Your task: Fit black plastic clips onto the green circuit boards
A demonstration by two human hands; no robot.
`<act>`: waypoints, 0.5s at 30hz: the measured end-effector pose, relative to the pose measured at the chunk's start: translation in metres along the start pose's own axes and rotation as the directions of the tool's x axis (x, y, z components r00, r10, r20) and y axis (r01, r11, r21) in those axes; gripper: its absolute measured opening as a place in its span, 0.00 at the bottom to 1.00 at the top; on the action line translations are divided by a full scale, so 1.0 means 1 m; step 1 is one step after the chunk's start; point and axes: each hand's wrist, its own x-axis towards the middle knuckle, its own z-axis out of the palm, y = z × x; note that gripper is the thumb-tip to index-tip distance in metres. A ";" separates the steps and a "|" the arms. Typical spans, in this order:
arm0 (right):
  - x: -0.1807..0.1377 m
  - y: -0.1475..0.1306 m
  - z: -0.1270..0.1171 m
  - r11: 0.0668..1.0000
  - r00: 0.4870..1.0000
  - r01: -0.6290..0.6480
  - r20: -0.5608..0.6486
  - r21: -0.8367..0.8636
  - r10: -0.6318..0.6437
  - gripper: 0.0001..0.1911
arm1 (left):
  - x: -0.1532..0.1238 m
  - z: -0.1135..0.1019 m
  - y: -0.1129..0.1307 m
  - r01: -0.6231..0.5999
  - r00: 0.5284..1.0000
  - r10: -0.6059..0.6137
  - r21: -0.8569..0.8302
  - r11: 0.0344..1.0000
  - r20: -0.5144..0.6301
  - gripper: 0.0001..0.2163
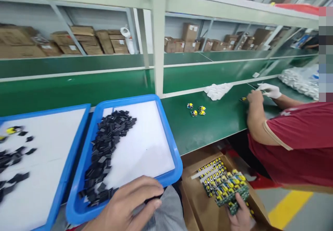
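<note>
Circuit boards (231, 187), studded with yellow parts, are at the lower right of the frame, held over the open carton (191, 203) by the right hand (240, 213), its thumb pressed against their near side. From my end I read the step as handling boards at the carton, though I can't tell whether they are going in or coming out. More board rows (221, 169) lie inside, just beyond. The left hand (132, 201), lower centre, is loosely curled at the near end of the blue tray (170, 137) of black pieces (111, 137); a dark sliver shows between thumb and fingers, so I cannot tell whether it grips anything. Either way, I judge the next move calls for a firm hold by the edges and clearance from the carton's walls.
</note>
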 end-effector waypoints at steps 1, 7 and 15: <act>0.003 -0.020 0.013 1.000 0.999 0.015 0.028 0.018 -0.015 0.37 | 0.011 -0.007 0.005 0.013 0.999 -0.012 -0.035 0.999 0.045 0.14; -0.046 -0.151 0.203 0.990 0.733 0.027 0.671 0.135 -0.111 0.35 | 0.087 -0.025 -0.014 0.133 0.991 -0.118 -0.377 0.917 0.063 0.36; -0.103 -0.141 0.417 0.987 0.345 0.099 0.935 -0.127 0.086 0.25 | 0.122 -0.047 -0.104 0.357 0.856 -0.506 -0.585 0.728 -0.108 0.26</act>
